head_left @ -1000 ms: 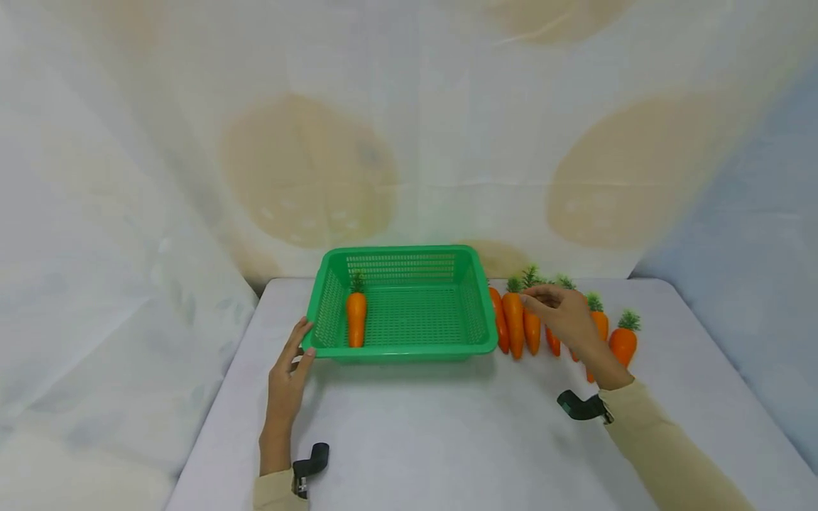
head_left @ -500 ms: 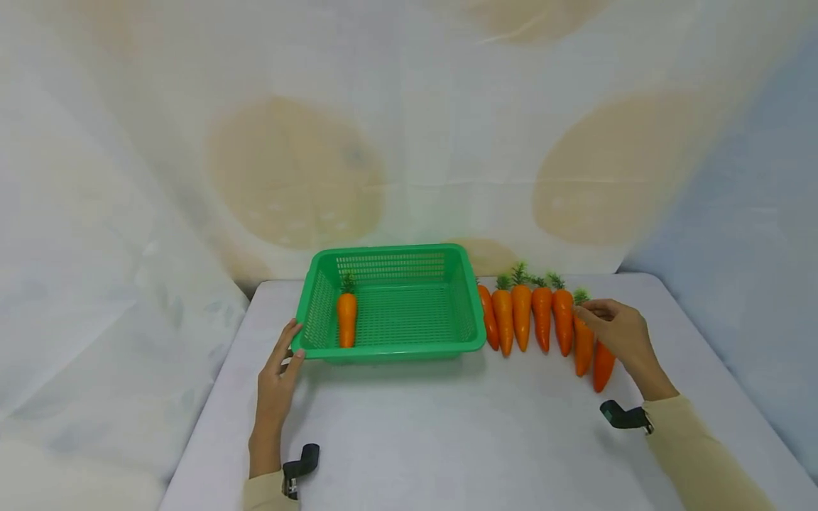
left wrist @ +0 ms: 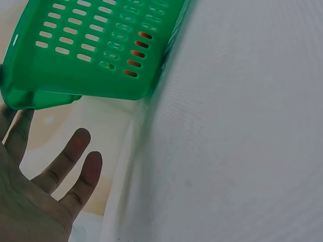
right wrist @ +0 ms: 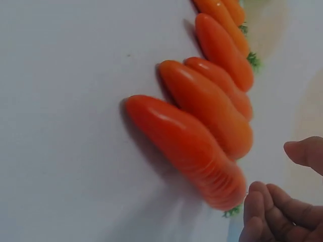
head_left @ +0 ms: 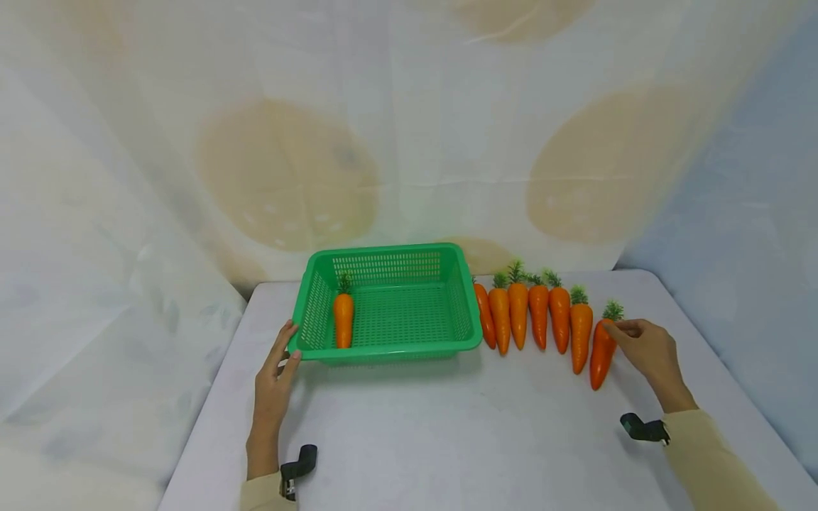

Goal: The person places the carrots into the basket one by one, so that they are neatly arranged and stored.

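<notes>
1. Pale cloth (head_left: 441, 135) with tan patches hangs behind a white table (head_left: 447, 440).
2. On it, a green basket (head_left: 396, 351) holds one carrot (head_left: 344, 319) near its left side.
3. Seven more carrots (head_left: 539, 316) lie in a row to its right.
4. My left hand (head_left: 273, 390) touches the basket's near left corner, fingers loosely spread.
5. My right hand (head_left: 650, 351), thumb and fingers parted, holds nothing, just beside the leafy end of the rightmost carrot (head_left: 602, 358).

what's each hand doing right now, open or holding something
Left hand: open, fingers touching the rim of the green plastic rectangular basket.
Right hand: open, holding nothing, at the top end of the rightmost tapered orange-red carrot; contact unclear.
</notes>
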{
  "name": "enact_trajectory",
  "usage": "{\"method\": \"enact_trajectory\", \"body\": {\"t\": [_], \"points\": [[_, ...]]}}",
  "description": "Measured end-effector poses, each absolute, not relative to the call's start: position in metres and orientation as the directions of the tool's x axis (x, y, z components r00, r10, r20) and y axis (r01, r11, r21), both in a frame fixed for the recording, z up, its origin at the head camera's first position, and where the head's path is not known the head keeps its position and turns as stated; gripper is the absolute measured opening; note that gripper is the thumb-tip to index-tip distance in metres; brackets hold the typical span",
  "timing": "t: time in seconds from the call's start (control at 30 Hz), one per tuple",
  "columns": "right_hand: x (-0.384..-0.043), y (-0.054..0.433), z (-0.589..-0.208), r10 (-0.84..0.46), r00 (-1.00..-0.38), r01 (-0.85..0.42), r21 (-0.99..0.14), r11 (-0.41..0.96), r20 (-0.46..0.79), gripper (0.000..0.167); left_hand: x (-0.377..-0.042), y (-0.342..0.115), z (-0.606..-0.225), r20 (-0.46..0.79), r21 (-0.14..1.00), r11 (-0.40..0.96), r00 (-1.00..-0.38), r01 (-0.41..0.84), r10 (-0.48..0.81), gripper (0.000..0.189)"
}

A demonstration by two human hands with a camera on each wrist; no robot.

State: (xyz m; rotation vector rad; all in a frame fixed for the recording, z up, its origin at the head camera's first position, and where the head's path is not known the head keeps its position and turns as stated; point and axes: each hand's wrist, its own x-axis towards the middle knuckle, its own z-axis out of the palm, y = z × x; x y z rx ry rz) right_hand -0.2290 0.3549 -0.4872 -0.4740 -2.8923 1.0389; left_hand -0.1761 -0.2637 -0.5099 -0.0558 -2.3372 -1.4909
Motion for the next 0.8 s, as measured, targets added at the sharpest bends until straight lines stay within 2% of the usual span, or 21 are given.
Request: {"method": "enact_trajectory", "body": {"t": [0.37, 0.8], "points": [[-0.222, 0.365, -0.510, 0.351, -0.913, 0.406, -0.557, 0.725, -0.208, 0.076, -0.175, -0.264, -0.509, 0.330, 0.868, 0.437, -0.931, 0.234, -0.157, 0.047], [-0.224, 0.360, -0.512, 0.312, -0.921, 0.390, -0.582, 0.714, -0.235, 0.085, -0.179, -0.267, -0.516, 0.346, 0.855, 0.454, -0.928, 0.251, -0.139, 0.049]]}}
